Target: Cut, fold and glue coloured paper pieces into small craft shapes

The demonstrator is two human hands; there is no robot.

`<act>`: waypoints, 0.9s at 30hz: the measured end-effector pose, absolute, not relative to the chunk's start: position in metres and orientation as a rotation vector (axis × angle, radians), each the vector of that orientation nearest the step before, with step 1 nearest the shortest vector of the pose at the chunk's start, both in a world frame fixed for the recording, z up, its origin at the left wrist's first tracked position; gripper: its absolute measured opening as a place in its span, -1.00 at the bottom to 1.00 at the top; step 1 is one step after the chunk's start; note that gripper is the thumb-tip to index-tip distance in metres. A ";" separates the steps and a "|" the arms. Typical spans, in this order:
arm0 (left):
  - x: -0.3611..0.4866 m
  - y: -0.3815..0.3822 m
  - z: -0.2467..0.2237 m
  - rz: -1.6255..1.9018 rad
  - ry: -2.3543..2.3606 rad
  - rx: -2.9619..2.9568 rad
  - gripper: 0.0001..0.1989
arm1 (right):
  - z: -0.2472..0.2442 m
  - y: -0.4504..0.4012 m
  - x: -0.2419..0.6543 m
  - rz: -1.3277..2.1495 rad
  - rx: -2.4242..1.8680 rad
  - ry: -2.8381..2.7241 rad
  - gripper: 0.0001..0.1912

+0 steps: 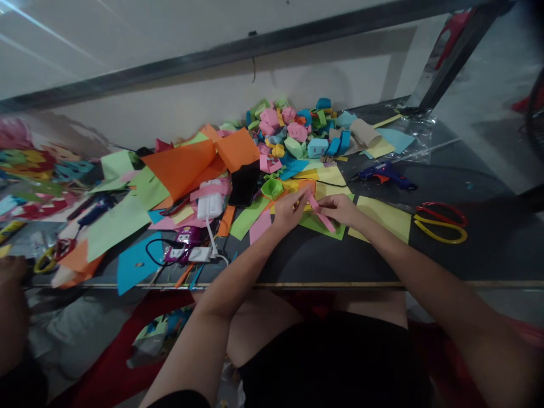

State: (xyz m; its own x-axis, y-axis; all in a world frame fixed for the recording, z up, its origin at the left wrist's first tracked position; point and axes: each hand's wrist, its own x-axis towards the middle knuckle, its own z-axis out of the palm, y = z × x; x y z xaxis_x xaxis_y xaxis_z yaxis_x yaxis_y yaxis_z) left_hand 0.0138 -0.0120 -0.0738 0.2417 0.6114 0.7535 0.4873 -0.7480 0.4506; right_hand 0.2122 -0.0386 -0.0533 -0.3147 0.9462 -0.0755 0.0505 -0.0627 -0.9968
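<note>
A narrow pink paper strip (326,221) runs between my two hands above yellow and green sheets. My left hand (290,211) pinches its upper end beside a small orange paper piece (306,186). The fingers of my right hand (340,209) are closed on the strip from the right. Just left of my left hand sits a curled green paper piece (272,188). A yellow sheet (385,218) lies to the right of my right hand.
Folded paper pieces (297,131) are heaped at the back. A blue glue gun (389,174) and red-and-yellow scissors (441,222) lie right. Left are a black phone (244,185), a purple power strip (186,243) and orange sheets (182,167). Another person's hand (12,268) shows far left.
</note>
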 end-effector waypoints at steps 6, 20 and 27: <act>0.015 -0.017 -0.070 1.447 0.982 2.273 -0.60 | -0.065 -0.035 0.213 1.313 -1.111 -1.384 -0.65; 0.018 -0.018 -0.066 1.484 0.973 2.677 -0.71 | -0.062 -0.039 0.211 1.163 -1.086 -1.405 -0.35; 0.021 -0.020 -0.068 1.534 0.953 2.787 -0.79 | -0.062 -0.040 0.210 1.057 -1.128 -1.312 -0.58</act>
State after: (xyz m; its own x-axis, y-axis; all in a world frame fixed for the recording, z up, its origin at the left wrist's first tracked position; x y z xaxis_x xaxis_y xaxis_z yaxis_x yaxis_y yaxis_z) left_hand 0.0209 -0.0204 -0.0685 0.4135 0.3955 0.8201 0.5602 -0.8206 0.1133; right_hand 0.2097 -0.0404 -0.0622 0.0045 0.9866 0.1630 0.0508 0.1626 -0.9854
